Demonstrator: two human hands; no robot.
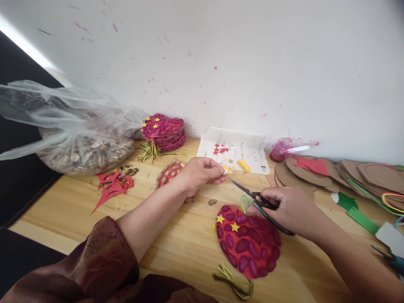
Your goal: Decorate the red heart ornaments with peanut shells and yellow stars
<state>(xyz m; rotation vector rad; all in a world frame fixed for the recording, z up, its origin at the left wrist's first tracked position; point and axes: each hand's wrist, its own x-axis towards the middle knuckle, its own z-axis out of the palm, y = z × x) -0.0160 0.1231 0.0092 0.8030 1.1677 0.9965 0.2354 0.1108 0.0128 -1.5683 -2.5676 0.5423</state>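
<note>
My left hand (202, 173) is closed in a pinch at the middle of the table. At its fingertips shows a small yellow paper star (227, 169), its outline partly lost against the paper behind. My right hand (285, 206) grips black-handled scissors (243, 188), their tip close to those fingertips. Below the scissors lies a round ornament (248, 244) covered with purple-painted seeds on red, with a green loop and two yellow stars on it. Behind my left wrist is a red disc with unpainted seeds (168, 174), partly hidden.
A written paper sheet (252, 145) holds red stars (221, 149) and a folded yellow strip (244, 165). Stacked purple discs (164, 130) and a plastic bag (85, 147) stand left. Cardboard discs (312, 172), a paint cup (280, 150) and green paper (362, 220) lie right.
</note>
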